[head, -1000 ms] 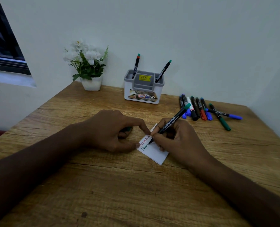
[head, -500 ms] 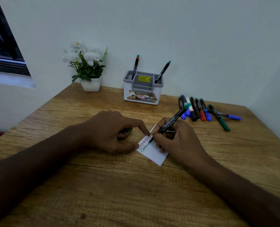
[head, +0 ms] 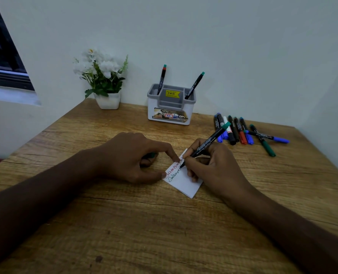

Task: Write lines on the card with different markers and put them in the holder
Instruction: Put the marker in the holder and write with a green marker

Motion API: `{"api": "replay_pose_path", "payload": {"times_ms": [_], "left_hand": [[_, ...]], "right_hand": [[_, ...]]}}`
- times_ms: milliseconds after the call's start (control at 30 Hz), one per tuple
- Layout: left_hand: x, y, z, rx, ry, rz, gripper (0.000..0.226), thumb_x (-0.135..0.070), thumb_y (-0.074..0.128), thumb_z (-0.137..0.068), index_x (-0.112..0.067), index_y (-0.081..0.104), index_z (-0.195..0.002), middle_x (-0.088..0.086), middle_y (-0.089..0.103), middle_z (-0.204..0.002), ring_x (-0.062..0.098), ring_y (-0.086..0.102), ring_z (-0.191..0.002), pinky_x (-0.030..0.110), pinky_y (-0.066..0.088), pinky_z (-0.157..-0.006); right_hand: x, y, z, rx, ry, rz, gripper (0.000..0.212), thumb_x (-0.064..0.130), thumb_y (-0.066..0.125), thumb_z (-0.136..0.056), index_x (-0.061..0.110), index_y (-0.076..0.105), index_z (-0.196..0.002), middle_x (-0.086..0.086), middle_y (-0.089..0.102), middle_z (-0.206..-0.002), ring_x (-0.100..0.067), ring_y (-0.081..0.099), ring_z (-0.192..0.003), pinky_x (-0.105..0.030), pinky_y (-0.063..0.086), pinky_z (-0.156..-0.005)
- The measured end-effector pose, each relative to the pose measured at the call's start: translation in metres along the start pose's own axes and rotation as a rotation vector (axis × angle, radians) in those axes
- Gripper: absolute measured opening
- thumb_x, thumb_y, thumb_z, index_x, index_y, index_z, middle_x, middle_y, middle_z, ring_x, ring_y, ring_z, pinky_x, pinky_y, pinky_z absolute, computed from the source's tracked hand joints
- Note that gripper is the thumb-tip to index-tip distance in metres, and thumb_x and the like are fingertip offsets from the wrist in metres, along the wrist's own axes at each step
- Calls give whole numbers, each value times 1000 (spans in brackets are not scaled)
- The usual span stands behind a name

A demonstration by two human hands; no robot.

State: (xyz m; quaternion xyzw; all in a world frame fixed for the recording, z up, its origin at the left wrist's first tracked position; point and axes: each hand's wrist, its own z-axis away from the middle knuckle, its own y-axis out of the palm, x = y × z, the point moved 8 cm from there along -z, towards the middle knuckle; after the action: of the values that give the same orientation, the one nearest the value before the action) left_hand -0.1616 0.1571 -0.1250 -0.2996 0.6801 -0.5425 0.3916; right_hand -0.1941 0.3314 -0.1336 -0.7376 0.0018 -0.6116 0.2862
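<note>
Home desk (head: 124,224), potted flowers (head: 102,80)

We see the green handwritten line on the small white paper card (head: 184,181) reaching further toward its far edge than a second ago. The tip of the black marker with the green end cap (head: 207,142) has travelled along that line, away from us, and the right hand (head: 213,171) gripping it has shifted slightly with it.
</note>
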Motion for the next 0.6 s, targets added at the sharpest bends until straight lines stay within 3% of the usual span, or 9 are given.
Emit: {"api": "replay_pose_path", "payload": {"times_ms": [600], "left_hand": [[-3, -1, 0, 13, -15, 2, 49, -66, 58, -91, -56, 46, -138, -7, 57, -62, 13, 59, -64, 39, 52, -57]], "right_hand": [[-4, -3, -3, -12, 11, -23, 3, 10, 69, -98, 12, 71, -98, -6, 78, -69, -13, 73, -58, -26, 60, -60]]}}
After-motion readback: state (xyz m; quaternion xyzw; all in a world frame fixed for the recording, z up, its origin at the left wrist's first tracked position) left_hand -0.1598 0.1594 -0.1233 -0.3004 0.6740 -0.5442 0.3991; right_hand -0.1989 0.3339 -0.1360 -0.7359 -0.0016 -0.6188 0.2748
